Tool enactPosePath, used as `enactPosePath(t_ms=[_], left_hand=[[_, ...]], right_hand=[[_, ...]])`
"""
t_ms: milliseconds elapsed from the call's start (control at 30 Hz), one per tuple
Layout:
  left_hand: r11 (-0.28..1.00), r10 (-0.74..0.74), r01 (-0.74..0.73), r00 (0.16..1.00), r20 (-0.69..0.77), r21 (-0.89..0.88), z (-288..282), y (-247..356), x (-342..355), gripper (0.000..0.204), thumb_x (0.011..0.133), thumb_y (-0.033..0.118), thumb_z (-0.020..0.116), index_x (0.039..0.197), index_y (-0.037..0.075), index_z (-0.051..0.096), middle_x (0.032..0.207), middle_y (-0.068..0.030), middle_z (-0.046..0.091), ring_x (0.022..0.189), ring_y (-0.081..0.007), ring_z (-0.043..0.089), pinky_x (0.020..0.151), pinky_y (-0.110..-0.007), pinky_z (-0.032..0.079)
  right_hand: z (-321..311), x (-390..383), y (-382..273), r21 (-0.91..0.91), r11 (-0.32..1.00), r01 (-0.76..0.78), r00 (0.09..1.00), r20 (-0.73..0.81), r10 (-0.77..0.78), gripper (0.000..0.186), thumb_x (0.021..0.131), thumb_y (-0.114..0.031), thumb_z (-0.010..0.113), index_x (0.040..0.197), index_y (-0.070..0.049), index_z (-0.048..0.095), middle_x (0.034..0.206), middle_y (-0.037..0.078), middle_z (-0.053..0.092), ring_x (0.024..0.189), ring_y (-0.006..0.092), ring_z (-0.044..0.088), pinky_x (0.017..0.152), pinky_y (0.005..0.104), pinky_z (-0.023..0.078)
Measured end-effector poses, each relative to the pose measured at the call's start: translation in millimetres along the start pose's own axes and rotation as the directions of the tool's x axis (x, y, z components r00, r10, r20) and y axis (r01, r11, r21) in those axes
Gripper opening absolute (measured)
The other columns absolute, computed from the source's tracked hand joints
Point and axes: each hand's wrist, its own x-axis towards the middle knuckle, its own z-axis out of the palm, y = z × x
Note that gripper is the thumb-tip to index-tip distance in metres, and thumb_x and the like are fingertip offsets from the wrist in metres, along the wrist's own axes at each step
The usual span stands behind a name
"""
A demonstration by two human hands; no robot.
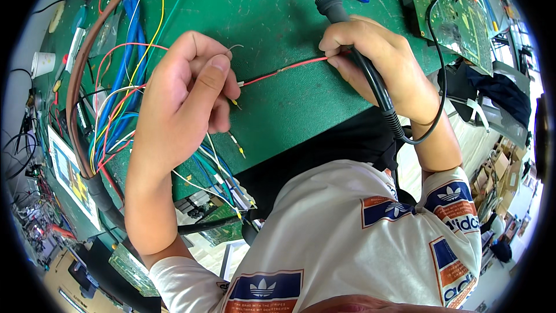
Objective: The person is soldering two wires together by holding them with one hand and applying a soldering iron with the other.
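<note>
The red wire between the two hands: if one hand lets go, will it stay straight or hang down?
The red wire is thin and stretched between the left hand and right hand, so it probably flops. It looks very light. The other loose wires curve freely, suggesting the same.

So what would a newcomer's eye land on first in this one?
The red wire stretched across the green mat at centre, pinched between the left hand and the right hand. The right hand also grips a black soldering iron. A bundle of coloured wires runs down the left side.
</note>
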Motion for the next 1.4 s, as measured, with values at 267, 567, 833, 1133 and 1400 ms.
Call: enactPosePath(t_ms=[267,567,833,1133,1400], left_hand=[[0.989,0.100,-0.094,0.994,-0.052,0.110,2,-3,-3,0.011,0.103,0.015,0.056,0.103,0.003,0.055,0.079,-0.0004,0.053,0.060,-0.0017,0.036,0.051,-0.018,0.027],[0.987,0.163,-0.163,0.986,-0.041,-0.009,13,-11,3,0.010,0.101,0.011,0.057,0.100,0.001,0.056,0.087,-0.0040,0.060,0.064,-0.0072,0.052,0.054,-0.021,0.040],[0.994,0.033,-0.040,0.997,0.070,0.097,12,-6,3,0.013,0.102,0.012,0.055,0.097,0.000,0.054,0.089,-0.0075,0.062,0.069,-0.0120,0.063,0.058,-0.024,0.050],[0.998,0.021,-0.027,0.995,0.099,0.056,8,-8,3,0.013,0.102,0.012,0.055,0.100,0.000,0.053,0.098,-0.0113,0.063,0.070,-0.0144,0.066,0.056,-0.024,0.050],[0.998,0.048,-0.048,0.999,0.023,0.033,-3,-4,5,0.010,0.101,0.011,0.057,0.104,0.002,0.054,0.099,-0.0068,0.062,0.061,-0.0048,0.052,0.051,-0.020,0.037]], right_hand=[[1,-1,4,-0.052,0.998,0.039,0.999,0.030,-0.038,0.029,0.080,0.005,0.068,0.107,-0.006,0.061,0.084,0.009,0.059,0.078,0.0306,0.058,0.070,0.0388,0.046],[4,-7,9,0.000,1.000,0.007,1.000,0.010,-0.007,0.032,0.074,0.007,0.070,0.102,-0.007,0.063,0.083,0.006,0.061,0.080,0.0268,0.057,0.074,0.0351,0.046],[2,-9,10,-0.003,1.000,-0.012,1.000,0.011,0.012,0.031,0.072,0.013,0.073,0.096,-0.004,0.064,0.089,0.006,0.066,0.084,0.0261,0.060,0.074,0.0346,0.050],[6,-10,5,0.021,0.999,-0.048,0.999,-0.019,0.048,0.036,0.072,0.013,0.067,0.102,-0.008,0.064,0.085,0.005,0.061,0.081,0.0254,0.060,0.078,0.0351,0.047],[7,-8,10,-0.068,0.997,0.028,0.995,-0.098,-0.035,0.032,0.075,0.010,0.071,0.102,-0.006,0.064,0.089,0.007,0.064,0.083,0.0277,0.063,0.076,0.0356,0.048]])
